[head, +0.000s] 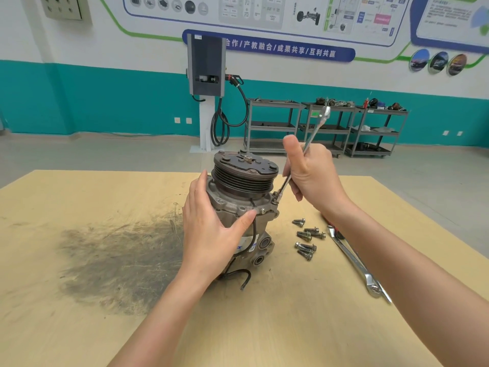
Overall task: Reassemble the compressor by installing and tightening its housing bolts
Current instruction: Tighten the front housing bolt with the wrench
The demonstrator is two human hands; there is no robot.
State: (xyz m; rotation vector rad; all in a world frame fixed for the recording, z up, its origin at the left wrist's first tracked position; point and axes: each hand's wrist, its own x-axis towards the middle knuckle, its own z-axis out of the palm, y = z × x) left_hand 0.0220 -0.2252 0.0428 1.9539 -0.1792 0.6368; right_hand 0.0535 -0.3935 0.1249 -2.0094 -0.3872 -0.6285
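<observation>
Two bare forearms reach in from the bottom edge, ending in a left hand (211, 229) and a right hand (312, 173). No sleeves, gloves, rings or watch show; fingernails are short.

Compressor (242, 207) mid-table (79, 327); bolts (307, 239) right; wrench (354, 263) beyond.
</observation>
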